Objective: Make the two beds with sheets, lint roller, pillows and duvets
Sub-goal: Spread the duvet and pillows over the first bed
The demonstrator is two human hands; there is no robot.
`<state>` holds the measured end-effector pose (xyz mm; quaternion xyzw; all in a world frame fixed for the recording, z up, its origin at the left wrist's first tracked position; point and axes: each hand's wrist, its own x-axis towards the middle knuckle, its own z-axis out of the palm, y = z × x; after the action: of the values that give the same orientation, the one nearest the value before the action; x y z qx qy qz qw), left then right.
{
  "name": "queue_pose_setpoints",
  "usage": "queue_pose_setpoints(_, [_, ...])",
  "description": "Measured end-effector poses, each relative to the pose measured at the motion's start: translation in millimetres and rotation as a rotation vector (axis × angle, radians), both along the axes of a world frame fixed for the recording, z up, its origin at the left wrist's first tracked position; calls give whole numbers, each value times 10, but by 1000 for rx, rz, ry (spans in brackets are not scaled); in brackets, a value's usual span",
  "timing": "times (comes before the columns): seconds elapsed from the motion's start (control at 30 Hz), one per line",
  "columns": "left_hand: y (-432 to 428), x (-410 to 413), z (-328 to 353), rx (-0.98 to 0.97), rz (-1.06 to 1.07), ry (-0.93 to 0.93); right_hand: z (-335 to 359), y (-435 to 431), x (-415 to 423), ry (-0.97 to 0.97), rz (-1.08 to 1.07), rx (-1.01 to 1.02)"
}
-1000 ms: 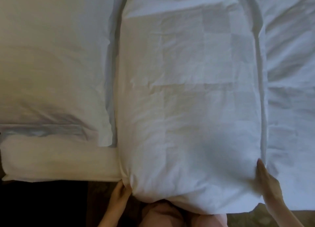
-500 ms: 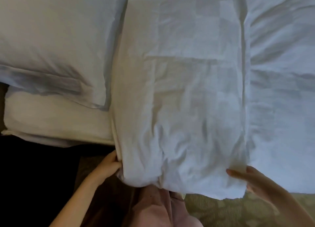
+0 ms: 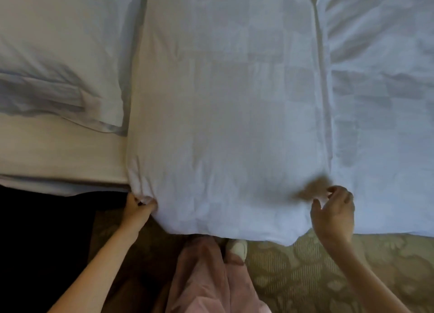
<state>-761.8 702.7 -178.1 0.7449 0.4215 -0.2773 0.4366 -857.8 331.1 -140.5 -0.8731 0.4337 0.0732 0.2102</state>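
Watching from my remote seat, I see the duvet (image 3: 223, 101) lying across the bed; it is white cloth with a faint woven chequer of large squares. A broad, puffy band of it runs away from me up the middle of the view, with a long straight crease down its right side. The near end of that band hangs over the bed's edge, soft and rumpled.

The left hand (image 3: 138, 207) is at the band's near left corner, fingers and thumb curled tight round a bunch of the cloth; the fabric gathers into small folds there. The right hand (image 3: 333, 211) is at the band's near right corner, over the duvet's edge, thumb apart and fingers loosely bent, holding nothing. It is blurred, and I cannot tell whether its fingertips touch the cloth.

Left of the band lies a pillow (image 3: 58, 54) in a smooth white case with a flat border, its corner just beside the band; beneath it the sheet (image 3: 58, 153) lies flat over the mattress edge.

Below the bed is a carpet (image 3: 305, 265), olive-beige with a leafy pattern; pink trousers (image 3: 204, 277) and a pale sock (image 3: 237, 247) show between the arms.
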Motion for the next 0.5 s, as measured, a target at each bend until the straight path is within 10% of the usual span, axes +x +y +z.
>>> queue_pose_setpoints(0.17, [-176,173,231,381,280,-203,156,1066,653,-448,403,37])
queue_pose_setpoints(0.3, [-585,450,460,317,-257,-799,90,2023,1290,-449,854,27])
queue_pose_setpoints(0.5, [-614,904,226,482,-757,-664,-449,624,1518,-324,1041,-299])
